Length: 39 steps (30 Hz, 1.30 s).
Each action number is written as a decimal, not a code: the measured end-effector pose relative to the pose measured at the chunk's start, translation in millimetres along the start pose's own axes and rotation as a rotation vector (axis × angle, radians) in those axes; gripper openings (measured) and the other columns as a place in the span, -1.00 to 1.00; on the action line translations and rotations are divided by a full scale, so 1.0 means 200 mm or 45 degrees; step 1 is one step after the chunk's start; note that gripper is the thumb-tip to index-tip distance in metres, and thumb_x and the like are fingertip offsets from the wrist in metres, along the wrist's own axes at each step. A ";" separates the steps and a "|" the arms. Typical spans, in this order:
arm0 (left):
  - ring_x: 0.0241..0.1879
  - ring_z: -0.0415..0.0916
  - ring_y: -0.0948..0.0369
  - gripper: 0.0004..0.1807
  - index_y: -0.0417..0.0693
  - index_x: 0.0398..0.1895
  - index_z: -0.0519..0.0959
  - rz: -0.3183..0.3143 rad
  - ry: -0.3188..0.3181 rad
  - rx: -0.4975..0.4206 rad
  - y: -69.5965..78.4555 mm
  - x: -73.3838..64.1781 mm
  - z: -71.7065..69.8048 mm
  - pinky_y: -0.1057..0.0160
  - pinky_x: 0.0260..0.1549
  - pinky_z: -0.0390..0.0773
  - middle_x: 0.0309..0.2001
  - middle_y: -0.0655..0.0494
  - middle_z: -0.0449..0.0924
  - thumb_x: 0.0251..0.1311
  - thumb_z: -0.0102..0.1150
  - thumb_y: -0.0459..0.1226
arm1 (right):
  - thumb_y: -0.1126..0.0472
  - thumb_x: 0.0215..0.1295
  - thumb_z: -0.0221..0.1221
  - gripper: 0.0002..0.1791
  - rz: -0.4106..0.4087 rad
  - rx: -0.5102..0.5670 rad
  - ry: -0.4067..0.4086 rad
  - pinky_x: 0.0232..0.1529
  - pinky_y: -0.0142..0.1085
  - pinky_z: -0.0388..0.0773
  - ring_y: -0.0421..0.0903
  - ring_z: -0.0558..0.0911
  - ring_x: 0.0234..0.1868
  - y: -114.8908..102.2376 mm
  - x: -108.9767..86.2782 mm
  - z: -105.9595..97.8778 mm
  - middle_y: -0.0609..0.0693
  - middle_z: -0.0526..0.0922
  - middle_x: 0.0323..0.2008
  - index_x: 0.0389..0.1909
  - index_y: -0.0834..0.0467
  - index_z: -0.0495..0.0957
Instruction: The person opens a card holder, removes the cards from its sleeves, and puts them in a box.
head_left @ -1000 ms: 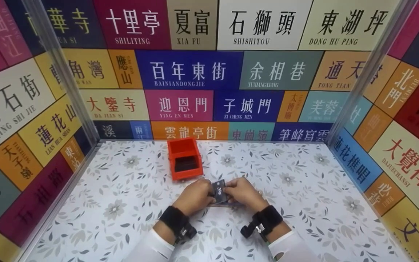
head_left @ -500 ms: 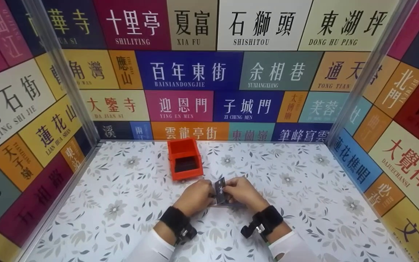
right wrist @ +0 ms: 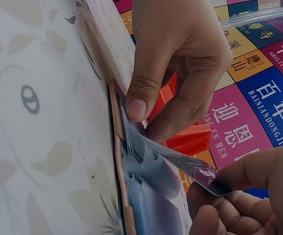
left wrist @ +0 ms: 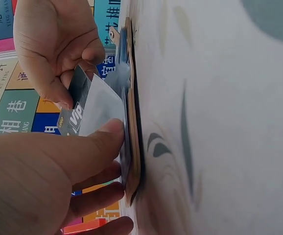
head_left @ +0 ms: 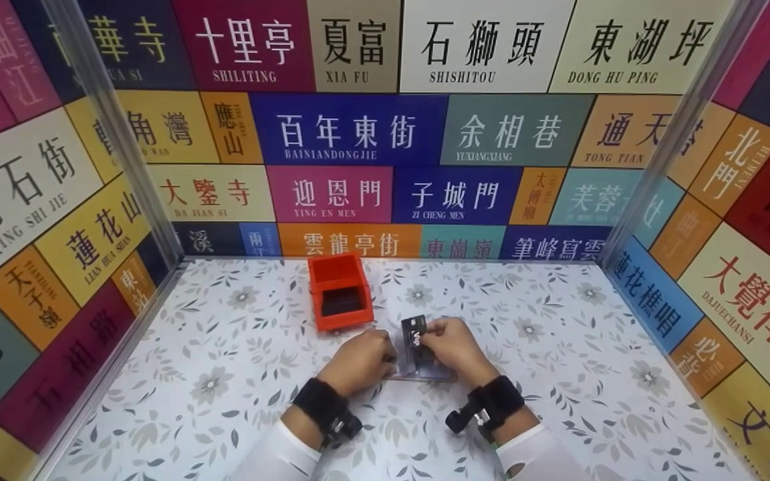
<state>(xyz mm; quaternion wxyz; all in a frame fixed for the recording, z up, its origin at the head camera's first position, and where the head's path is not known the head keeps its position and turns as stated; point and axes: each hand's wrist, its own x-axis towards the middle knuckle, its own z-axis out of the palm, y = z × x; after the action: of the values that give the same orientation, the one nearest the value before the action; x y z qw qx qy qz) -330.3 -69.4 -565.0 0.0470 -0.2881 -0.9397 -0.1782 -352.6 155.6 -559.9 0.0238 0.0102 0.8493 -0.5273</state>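
A dark card (head_left: 412,334) marked "Vip" stands tilted up between the two hands in the head view. My right hand (head_left: 457,349) pinches its far end between thumb and fingers. The near part of the card lies in a clear plastic sleeve (left wrist: 102,107) of a card holder (left wrist: 133,147), which rests open on the table. My left hand (head_left: 360,357) holds the holder's left side, thumb pressed on the sleeve and fingers beside its edge. In the right wrist view, more clear sleeves (right wrist: 153,178) lie loosely stacked over the holder's brown-edged cover.
A red plastic bin (head_left: 345,322) stands beyond my left hand, with flat black things (head_left: 343,302) inside. Floral-patterned paper covers the table (head_left: 224,334). Walls printed with colourful signs (head_left: 351,127) enclose the back and both sides.
My right hand has moved away from my body, tilting the card up and shifting it away from my left hand. More clear sleeve shows below it. My left hand stays in place.
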 end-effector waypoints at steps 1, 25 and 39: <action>-0.20 0.66 0.16 -0.94 0.08 -0.30 0.85 0.000 -0.008 0.000 0.00 0.00 0.00 0.12 -0.13 0.70 -0.21 0.17 0.71 0.29 0.61 -0.24 | 0.33 0.33 0.37 -0.88 -0.005 -0.007 0.022 -0.58 -0.35 0.53 -0.19 0.54 -0.64 0.00 0.00 -0.01 -0.02 0.79 -0.39 -0.16 0.24 0.80; 0.11 0.82 0.00 -0.77 -0.13 0.13 0.83 -0.153 0.498 -0.489 0.04 0.05 -0.09 -0.06 0.22 0.77 0.04 -0.02 0.86 0.59 0.27 -0.35 | 0.46 0.40 0.42 -0.89 -0.310 0.306 -0.042 -0.22 -0.38 0.80 -0.20 0.83 -0.31 -0.01 0.03 0.00 0.17 0.89 -0.29 -0.13 0.44 0.76; -0.10 0.75 0.17 -0.86 -0.13 0.02 0.84 -0.247 0.482 -0.775 0.07 0.05 -0.12 0.15 -0.07 0.74 -0.11 0.01 0.87 0.49 0.43 -0.36 | 0.47 0.42 0.41 -0.88 -0.360 0.339 -0.106 -0.23 -0.34 0.81 -0.19 0.84 -0.32 -0.01 0.01 0.01 0.25 0.91 -0.21 -0.11 0.46 0.73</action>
<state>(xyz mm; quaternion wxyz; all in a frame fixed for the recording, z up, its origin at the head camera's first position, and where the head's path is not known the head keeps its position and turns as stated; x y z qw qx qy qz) -331.7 -61.4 -535.9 0.1149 -0.1605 -0.8413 -0.5033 -355.4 153.1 -558.5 -0.0172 -0.1280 0.7634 -0.6329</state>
